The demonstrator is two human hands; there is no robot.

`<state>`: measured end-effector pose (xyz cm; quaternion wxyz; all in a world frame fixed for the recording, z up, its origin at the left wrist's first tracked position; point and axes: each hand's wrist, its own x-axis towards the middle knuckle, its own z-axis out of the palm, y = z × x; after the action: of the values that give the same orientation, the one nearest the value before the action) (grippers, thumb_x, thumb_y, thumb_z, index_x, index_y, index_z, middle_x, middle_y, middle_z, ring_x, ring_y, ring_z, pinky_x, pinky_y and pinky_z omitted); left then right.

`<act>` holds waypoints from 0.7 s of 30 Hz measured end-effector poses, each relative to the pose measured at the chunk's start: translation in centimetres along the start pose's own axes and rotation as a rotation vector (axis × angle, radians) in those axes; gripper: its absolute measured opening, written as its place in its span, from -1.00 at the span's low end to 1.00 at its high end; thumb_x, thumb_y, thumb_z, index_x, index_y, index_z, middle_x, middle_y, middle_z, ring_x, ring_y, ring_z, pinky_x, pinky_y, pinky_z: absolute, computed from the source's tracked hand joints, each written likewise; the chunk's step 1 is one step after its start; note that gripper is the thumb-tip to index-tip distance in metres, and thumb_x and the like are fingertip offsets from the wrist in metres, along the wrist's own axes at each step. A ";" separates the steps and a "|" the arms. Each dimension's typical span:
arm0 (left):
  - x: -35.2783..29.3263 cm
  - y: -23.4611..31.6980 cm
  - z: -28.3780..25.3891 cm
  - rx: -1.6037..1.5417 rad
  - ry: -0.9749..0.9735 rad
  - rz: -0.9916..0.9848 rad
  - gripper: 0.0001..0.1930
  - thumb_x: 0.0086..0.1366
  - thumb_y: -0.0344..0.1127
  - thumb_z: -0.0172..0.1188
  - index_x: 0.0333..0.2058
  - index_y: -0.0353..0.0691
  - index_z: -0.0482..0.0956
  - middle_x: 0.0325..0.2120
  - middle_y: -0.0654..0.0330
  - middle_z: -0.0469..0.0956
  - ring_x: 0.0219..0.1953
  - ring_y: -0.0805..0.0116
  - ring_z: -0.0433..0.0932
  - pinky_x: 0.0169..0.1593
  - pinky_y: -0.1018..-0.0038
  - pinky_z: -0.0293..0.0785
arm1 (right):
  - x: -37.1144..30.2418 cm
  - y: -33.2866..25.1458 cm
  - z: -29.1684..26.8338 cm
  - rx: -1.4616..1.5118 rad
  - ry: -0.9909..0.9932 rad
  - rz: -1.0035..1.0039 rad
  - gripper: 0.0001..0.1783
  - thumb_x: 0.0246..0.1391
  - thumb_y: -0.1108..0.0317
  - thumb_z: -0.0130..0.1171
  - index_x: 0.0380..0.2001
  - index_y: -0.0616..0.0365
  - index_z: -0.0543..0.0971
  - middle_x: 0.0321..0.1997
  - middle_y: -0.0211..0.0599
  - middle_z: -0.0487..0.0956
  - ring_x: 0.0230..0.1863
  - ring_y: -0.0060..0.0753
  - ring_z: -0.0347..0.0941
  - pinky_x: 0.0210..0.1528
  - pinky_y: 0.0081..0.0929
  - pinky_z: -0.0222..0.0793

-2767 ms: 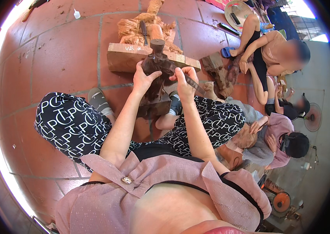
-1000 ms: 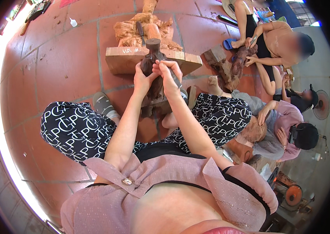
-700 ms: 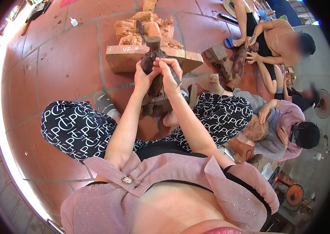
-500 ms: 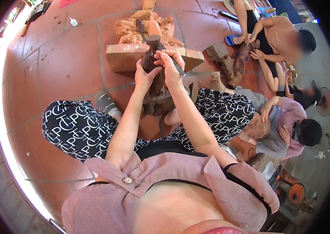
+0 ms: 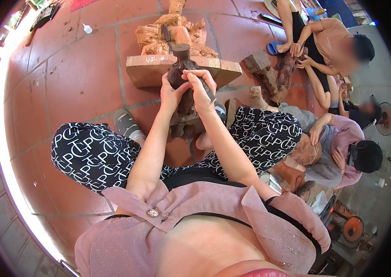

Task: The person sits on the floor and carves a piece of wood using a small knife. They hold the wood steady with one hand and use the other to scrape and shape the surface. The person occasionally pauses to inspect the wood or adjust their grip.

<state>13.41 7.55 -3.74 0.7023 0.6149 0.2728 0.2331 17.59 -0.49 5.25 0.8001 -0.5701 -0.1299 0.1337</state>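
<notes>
A dark brown wood carving [image 5: 184, 108] stands upright between my knees, its round flat top [image 5: 181, 48] highest. My left hand [image 5: 171, 92] is closed round its left side, thumb pressed on the front. On the right side my right hand [image 5: 200, 90] is closed in a pen-like grip on a slim dark hand tool [image 5: 210, 95], its grey end sticking out past the fingers. The tool's working tip is hidden against the carving, and I cannot tell its exact kind.
Just beyond stands a pale wood block [image 5: 144, 69] bearing an orange carved piece [image 5: 158, 34], with a dark-handled tool [image 5: 166, 34] against it. To the right, a person [image 5: 329, 44] holds a brown wood carving [image 5: 290, 62]; another [image 5: 348, 134] sits nearer. A fan [image 5: 352, 228] stands lower right.
My right hand has shifted slightly left and down along the carving, and the tool in it sits lower. My left hand keeps its hold.
</notes>
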 end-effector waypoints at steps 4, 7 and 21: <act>-0.4 2.1 0.5 0.141 0.041 -0.049 -0.18 -0.14 -0.10 0.46 0.05 -0.28 0.23 -0.13 0.05 0.49 -0.08 0.29 0.48 -0.01 0.40 0.38 | 1.4 -0.5 0.4 -0.018 0.001 -0.024 -0.95 0.05 0.50 0.10 -0.41 0.26 0.49 -0.39 -0.22 0.59 -0.45 -0.60 0.49 -0.48 -0.67 0.43; 0.0 0.7 0.2 0.097 0.023 -0.056 -0.14 -0.16 -0.07 0.47 0.07 -0.30 0.22 -0.11 0.03 0.47 -0.06 0.27 0.47 0.00 0.39 0.38 | 1.4 -0.4 0.2 -0.080 -0.013 -0.056 -0.94 0.02 0.47 0.13 -0.44 0.25 0.50 -0.40 -0.25 0.60 -0.46 -0.62 0.48 -0.44 -0.66 0.41; -7.9 12.5 0.9 0.089 -0.143 0.005 -0.53 0.14 -0.36 0.21 0.00 -0.37 0.31 -0.50 0.25 0.42 -0.50 0.56 0.40 -0.42 0.59 0.41 | -2.3 -3.6 -2.7 -0.856 -0.297 -0.507 -0.27 -0.28 0.56 0.17 0.12 0.15 0.33 0.05 -0.04 0.43 0.13 0.06 0.27 0.13 -0.20 0.24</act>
<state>8.27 3.37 9.52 0.6912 0.6613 0.2306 0.1779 16.69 -4.83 7.72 0.4754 -0.7720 -0.4189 -0.0499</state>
